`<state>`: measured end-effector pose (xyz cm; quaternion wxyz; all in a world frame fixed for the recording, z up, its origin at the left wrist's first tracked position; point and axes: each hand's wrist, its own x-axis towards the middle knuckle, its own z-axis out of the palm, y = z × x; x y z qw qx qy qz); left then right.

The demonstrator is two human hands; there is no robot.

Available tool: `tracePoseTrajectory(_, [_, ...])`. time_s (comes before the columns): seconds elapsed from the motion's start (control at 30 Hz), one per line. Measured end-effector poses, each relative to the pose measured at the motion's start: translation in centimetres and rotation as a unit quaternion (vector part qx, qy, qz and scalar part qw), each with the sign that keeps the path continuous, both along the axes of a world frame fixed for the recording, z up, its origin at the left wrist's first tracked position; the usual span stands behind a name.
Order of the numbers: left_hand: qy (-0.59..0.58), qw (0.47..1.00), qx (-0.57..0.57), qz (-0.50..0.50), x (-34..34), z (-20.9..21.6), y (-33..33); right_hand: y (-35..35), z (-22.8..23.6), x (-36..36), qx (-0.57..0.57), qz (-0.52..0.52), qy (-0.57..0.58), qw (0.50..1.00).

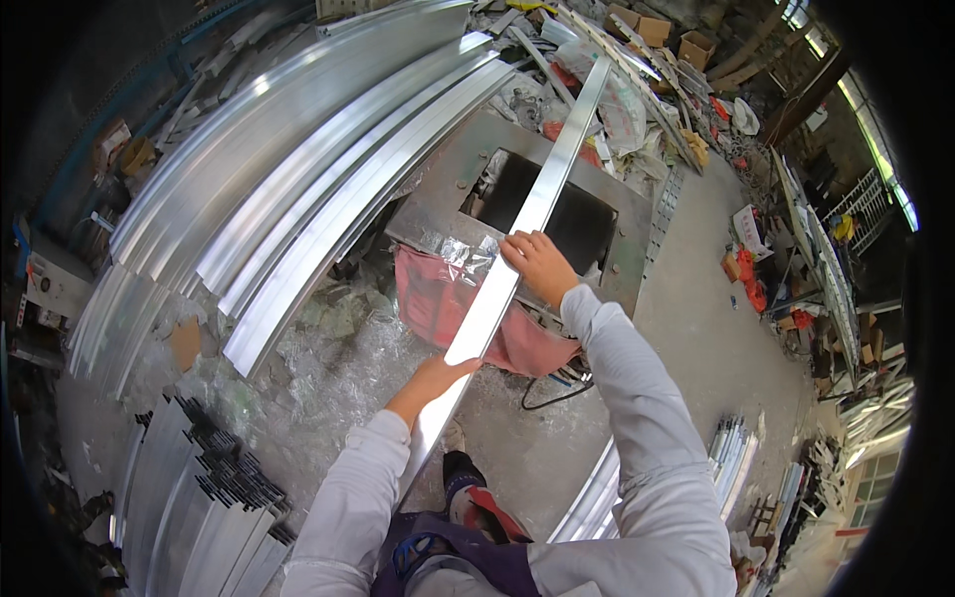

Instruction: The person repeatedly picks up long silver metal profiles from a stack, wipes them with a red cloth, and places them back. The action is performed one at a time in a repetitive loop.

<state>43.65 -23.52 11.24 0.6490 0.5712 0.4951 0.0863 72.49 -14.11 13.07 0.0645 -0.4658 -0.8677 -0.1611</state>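
Note:
A long, silvery aluminium profile runs from beside my body up and away to the far right of centre. My left hand grips its near part, thumb lying across the top face. Farther along, my right hand is closed over the profile's right edge. Beneath it stands a grey metal workbench with a dark rectangular opening, which the profile crosses. A red cloth hangs from the bench's near side, partly covered by the profile.
Long aluminium profiles lie stacked left of the bench. A bundle of dark-ended profiles is at the lower left, and more profiles lie by my right arm. Crumpled clear plastic covers some floor. Cardboard boxes and scrap fill the back.

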Motion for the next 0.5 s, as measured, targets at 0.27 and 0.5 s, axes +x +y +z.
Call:
tracePoseTrajectory(0.27, [0.110,0.991,0.071,-0.005,-7.8,-7.8,-8.8,-0.4,-2.3,-5.0,-0.181,0.064,-0.120,0.974])
tracePoseTrajectory(0.5, [0.062,0.988,-0.092,0.111,-27.3,-9.7,-30.3,-20.0,-9.9,-23.5,-0.219,0.235,0.030,0.947])
